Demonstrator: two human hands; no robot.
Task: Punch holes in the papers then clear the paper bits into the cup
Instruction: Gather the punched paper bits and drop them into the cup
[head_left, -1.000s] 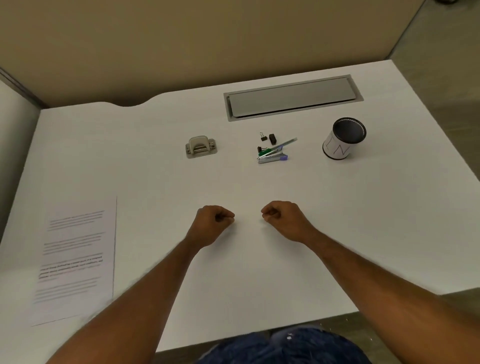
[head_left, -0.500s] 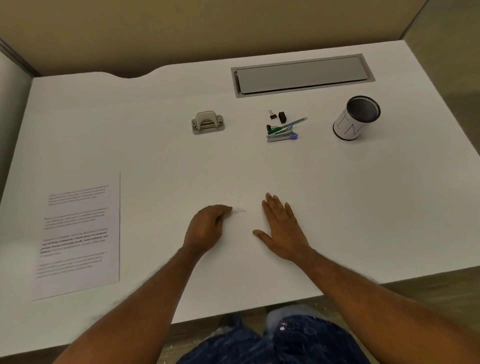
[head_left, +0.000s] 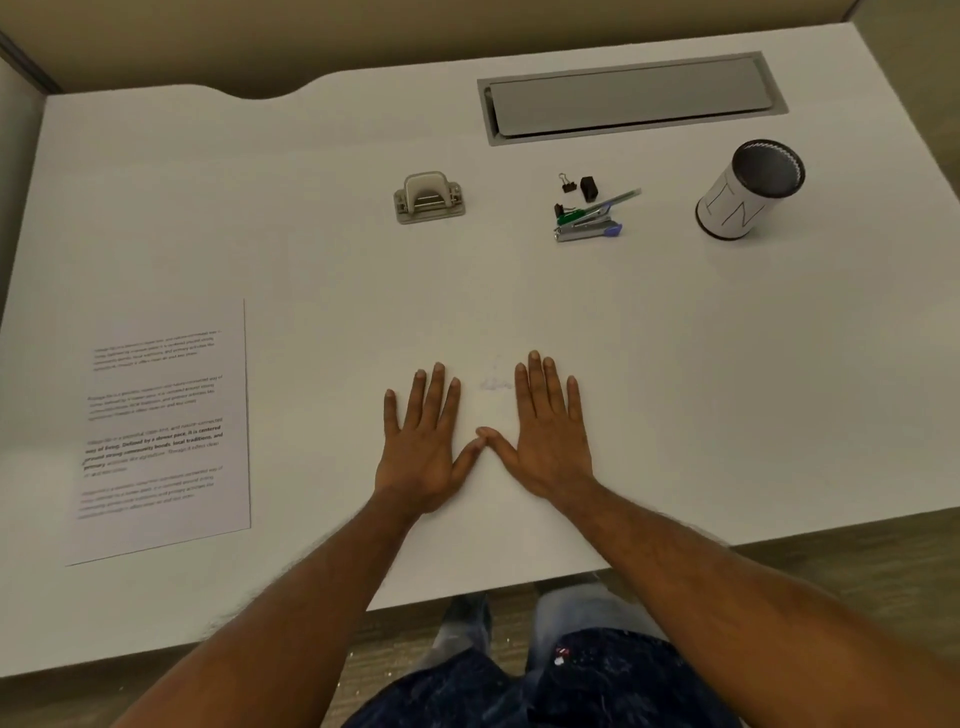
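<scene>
A printed sheet of paper (head_left: 161, 431) lies flat near the desk's left front. A grey hole punch (head_left: 429, 198) sits at the middle back of the desk. At the back right a white cup (head_left: 748, 191) with a dark inside stands tilted in view. My left hand (head_left: 423, 441) and my right hand (head_left: 545, 428) lie palm down on the white desk (head_left: 727, 364) near its front edge, fingers spread, thumbs touching. Both hands hold nothing and are well apart from the paper, punch and cup.
Between punch and cup lie a small stapler (head_left: 587, 231), a green pen (head_left: 602, 202) and black binder clips (head_left: 579, 184). A grey cable hatch (head_left: 631, 96) is set into the desk's back. Tan partition walls border the back and left.
Both hands went from closed fists to flat open palms on the desk, the right one first. The view shifted so the desk items sit higher in the frame.
</scene>
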